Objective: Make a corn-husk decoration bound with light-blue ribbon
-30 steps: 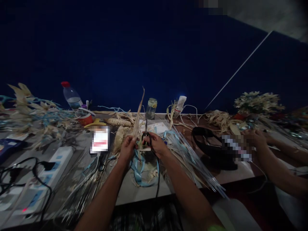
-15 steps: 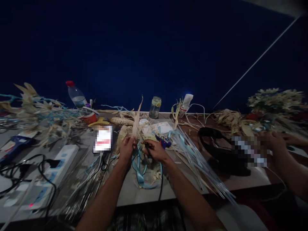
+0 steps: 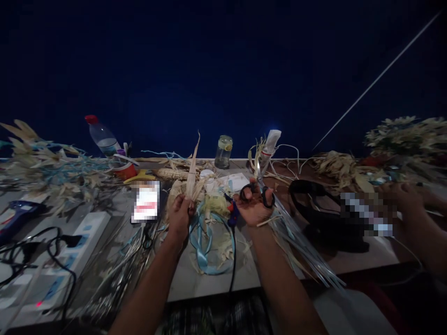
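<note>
Between the fingers of my left hand (image 3: 180,216), a dried corn husk (image 3: 192,174) stands upright with its thin tip pointing up. My right hand (image 3: 256,207) is turned palm up, with fingers in the black loops of a pair of scissors (image 3: 268,199). It is well apart from the husk. A blue and red glue gun (image 3: 233,214) lies just left of my right hand, its cable running toward me. Below and between my hands curls a light blue ribbon (image 3: 202,253). A corn cob (image 3: 172,174) rests behind my left hand.
At left are a white power strip (image 3: 87,242), a lit phone (image 3: 145,204) and a red-capped bottle (image 3: 101,135). A glass jar (image 3: 223,153) stands at the back. Clear sticks (image 3: 303,246) and a black headset-like object (image 3: 314,209) lie right, near another person's hand (image 3: 401,200).
My right hand has moved right, away from the husk, and turned palm up with the scissors. My left hand still holds the husk, slightly further left in view.
</note>
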The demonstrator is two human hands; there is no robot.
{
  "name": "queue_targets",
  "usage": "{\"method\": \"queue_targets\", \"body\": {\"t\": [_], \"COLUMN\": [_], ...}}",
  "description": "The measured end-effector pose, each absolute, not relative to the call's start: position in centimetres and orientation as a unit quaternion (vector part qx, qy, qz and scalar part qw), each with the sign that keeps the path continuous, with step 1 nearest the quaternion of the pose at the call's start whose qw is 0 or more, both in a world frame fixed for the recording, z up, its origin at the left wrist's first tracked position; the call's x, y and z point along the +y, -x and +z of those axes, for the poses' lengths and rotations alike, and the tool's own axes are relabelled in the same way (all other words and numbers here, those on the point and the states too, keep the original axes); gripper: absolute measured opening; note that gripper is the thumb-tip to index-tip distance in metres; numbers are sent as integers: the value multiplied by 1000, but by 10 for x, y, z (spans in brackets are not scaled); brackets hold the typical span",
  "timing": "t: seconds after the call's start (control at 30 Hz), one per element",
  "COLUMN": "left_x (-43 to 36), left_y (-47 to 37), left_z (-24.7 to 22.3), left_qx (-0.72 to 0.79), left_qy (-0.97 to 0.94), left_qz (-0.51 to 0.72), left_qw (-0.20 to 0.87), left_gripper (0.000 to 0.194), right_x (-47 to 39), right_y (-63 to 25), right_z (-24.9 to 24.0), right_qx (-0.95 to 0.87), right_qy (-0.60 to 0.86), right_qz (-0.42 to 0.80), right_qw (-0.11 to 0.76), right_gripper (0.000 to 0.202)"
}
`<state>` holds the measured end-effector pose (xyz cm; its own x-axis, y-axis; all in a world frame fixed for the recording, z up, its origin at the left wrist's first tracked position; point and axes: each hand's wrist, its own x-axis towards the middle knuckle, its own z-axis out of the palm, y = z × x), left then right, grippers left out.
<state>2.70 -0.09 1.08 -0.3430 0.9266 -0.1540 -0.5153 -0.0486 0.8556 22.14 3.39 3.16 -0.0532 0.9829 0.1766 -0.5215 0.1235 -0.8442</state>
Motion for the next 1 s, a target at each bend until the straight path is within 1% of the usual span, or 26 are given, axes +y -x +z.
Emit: {"method": "queue_targets", "body": {"t": [0.07, 0.13, 0.23, 0.3, 0.43, 0.63, 0.83, 1.0], "left_x": [-1, 0, 0, 1, 1, 0, -1, -2], "left_y": [-28, -29, -28, -27, -26, -25, -28, -31], "left_z": [9, 7, 6, 6, 5, 4, 0, -4], "left_qx": [438, 433, 438, 432, 407, 415, 442, 484], "left_qy": [-244, -257, -256, -255, -264, -285, -315, -352], "left_qz": [682, 678, 684, 693, 710, 712, 688, 660], "left_qw": [533, 535, 524, 518, 511, 490, 481, 455], "left_gripper": [28, 28, 29, 30, 28, 26, 27, 25], "right_x": [31, 26, 18, 15, 15, 17, 15, 16], "right_y": [-218, -209, -194, -186, -185, -186, -180, -179], "right_z": [28, 23, 15, 11, 6, 7, 7, 3], "right_qx": [-454, -528, -655, -721, -783, -817, -819, -795], "right_qy": [279, 292, 334, 340, 337, 329, 346, 367], "right_qz": [605, 597, 541, 486, 403, 379, 356, 373], "right_qw": [592, 529, 408, 358, 333, 283, 288, 307], "right_gripper": [55, 50, 43, 41, 40, 34, 34, 36]}}
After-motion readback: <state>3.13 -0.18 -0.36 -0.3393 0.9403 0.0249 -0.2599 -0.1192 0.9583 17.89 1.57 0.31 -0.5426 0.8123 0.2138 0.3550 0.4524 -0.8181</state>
